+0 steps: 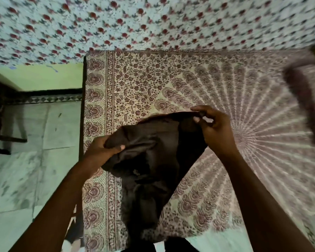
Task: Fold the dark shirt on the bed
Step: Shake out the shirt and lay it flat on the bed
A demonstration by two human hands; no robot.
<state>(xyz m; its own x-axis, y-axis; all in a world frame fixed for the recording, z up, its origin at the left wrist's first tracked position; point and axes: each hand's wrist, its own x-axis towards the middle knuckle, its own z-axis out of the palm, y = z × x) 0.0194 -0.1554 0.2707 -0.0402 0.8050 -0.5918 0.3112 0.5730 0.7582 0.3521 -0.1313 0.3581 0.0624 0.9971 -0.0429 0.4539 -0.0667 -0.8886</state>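
The dark shirt point(153, 157) hangs bunched in the air above the bed point(198, 84), which has a maroon patterned sheet. My left hand point(102, 150) grips a fold of the shirt at its left side. My right hand point(213, 124) pinches the shirt's upper edge at the right, stretching that edge between both hands. The lower part of the shirt droops toward the bed's near edge. Its sleeves and collar are hidden in the folds.
A patterned pillow point(305, 99) lies at the right of the bed, blurred. A floral curtain point(134, 22) hangs behind the bed. To the left are a pale floor point(35, 160) and dark furniture legs point(4, 139). The bed's left edge runs beside my left forearm.
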